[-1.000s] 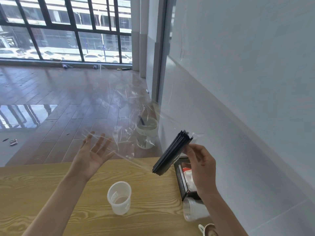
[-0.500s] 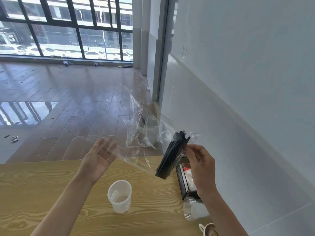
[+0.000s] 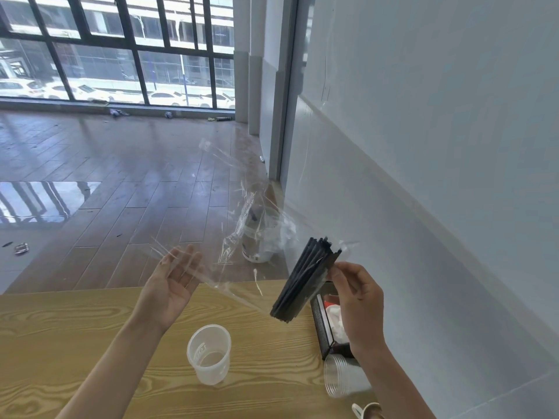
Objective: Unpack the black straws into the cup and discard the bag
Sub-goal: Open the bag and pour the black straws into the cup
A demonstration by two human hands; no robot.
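My right hand [image 3: 357,300] grips a bundle of black straws [image 3: 305,281] near its upper end; the bundle slants down to the left, above the table. A clear plastic bag [image 3: 239,237] hangs in the air between my hands, crumpled and drifting over the table's far edge. My left hand [image 3: 172,282] is raised palm up with straight, spread fingers, and the bag's lower edge lies across the fingertips. A translucent plastic cup [image 3: 210,353] stands upright and empty on the wooden table [image 3: 60,343], below and between my hands.
A black mesh holder [image 3: 325,325] with white and red packets stands at the table's right edge by the wall. A stack of clear cups [image 3: 343,378] lies on its side in front of it. A white bucket [image 3: 261,237] stands on the floor beyond the table.
The bag has crumpled and drifted right and up, away from my left hand. The straw bundle has tilted steeper. My left hand stays open and has moved slightly right.
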